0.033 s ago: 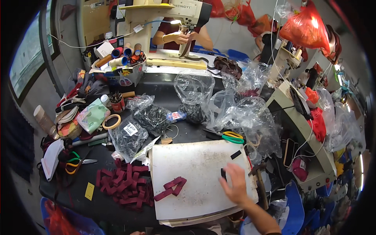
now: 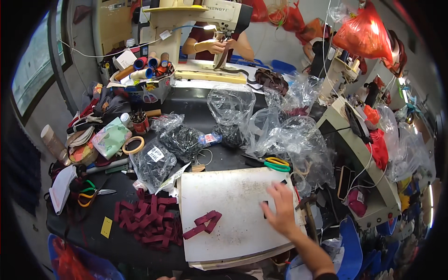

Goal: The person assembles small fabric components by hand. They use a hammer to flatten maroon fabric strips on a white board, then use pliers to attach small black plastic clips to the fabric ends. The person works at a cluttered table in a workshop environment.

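My right hand (image 2: 281, 211) lies flat with its fingers spread on the right part of a white work board (image 2: 224, 196). A small black piece (image 2: 264, 209) shows at the hand's left edge, by the thumb; I cannot tell whether the hand touches it. Two crossed dark red strap pieces (image 2: 203, 224) lie on the board left of the hand. A pile of several more dark red strap pieces (image 2: 148, 219) sits on the black table left of the board. My left hand is out of view.
Green-and-yellow-handled scissors (image 2: 274, 163) lie behind the board and a hammer (image 2: 309, 210) beside its right edge. Clear plastic bags (image 2: 284, 135) and bags of black parts (image 2: 154, 161) crowd the table's middle. Another person's hands (image 2: 215, 45) work at a sewing machine (image 2: 196, 18) at the far end.
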Motion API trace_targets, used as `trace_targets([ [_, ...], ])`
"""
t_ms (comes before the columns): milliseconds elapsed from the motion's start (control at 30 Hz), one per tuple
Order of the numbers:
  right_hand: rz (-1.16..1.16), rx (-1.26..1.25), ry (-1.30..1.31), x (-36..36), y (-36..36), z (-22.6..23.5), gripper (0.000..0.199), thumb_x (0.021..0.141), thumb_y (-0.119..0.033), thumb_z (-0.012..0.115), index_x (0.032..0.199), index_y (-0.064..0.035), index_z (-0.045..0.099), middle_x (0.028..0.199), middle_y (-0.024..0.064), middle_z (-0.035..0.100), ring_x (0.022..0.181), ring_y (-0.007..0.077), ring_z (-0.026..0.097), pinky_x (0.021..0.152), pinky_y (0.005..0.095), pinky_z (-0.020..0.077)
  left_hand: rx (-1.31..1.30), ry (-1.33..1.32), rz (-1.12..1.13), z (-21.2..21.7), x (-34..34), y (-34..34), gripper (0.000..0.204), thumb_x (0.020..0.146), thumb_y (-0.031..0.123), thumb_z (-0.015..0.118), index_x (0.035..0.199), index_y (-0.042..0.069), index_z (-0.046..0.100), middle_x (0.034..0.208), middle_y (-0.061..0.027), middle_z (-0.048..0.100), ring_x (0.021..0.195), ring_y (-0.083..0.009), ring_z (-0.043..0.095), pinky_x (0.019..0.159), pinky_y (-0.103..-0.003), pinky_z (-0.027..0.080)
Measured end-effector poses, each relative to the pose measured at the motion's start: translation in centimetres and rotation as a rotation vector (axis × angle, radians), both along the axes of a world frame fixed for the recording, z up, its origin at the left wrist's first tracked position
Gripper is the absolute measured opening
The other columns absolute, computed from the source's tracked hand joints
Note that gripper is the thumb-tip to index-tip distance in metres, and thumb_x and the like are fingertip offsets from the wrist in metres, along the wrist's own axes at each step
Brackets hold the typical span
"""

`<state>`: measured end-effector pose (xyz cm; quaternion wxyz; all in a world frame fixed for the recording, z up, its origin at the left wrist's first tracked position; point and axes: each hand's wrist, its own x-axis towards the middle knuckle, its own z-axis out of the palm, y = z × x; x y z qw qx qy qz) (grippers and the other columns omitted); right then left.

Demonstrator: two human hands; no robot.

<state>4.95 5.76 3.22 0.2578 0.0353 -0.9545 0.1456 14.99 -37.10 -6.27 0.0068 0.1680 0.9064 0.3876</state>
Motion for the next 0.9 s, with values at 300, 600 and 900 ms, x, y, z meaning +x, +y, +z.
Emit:
trace_targets([
  [300, -0.172, 0.262, -0.287, -18.8, 12.5, 4.7, 0.014, 0.078, -0.011, 0.062, 0.089, -0.003, 0.061, 0.086, 0.0223, 0.064, 0.088, 0.0417, 0.061, 0.102, 0.0491, 0.0366, 0.184, 0.472, 0.133, 6.0, -4.5, 5.4, 0.009, 0.089, 0.01, 0.061, 0.081, 0.006, 0.063, 0.064, -0.009, 0.051, 0.051, -0.0261, 0.048, 0.047, -0.036, 0.038],
  [600, 0.169, 0.282, -0.53, -5.3, 3.0, 8.9, 0.033, 0.088, -0.026, 0.061, 0.112, -0.0039, 0.062, 0.098, 0.0198, 0.065, 0.096, 0.0352, 0.062, 0.084, 0.0428, 0.0487, 0.212, 0.374, 0.218, 6.8, -8.5, 5.8, 0.009, 0.083, 0.01, 0.065, 0.087, 0.002, 0.062, 0.067, -0.0082, 0.058, 0.057, -0.0177, 0.056, 0.051, -0.029, 0.042],
  [900, 0.047, -0.147, -0.416, -7.8, 5.6, 4.4, 0.026, 0.09, -0.017, 0.052, 0.108, -0.0009, 0.062, 0.107, 0.0224, 0.063, 0.1, 0.0393, 0.059, 0.085, 0.0453, 0.0463, 0.321, 0.323, -0.194, 13.3, -21.4, 29.4, 0.035, 0.081, 0.029, 0.07, 0.102, 0.001, 0.065, 0.078, -0.0131, 0.064, 0.071, -0.0278, 0.065, 0.063, -0.037, 0.05],
])
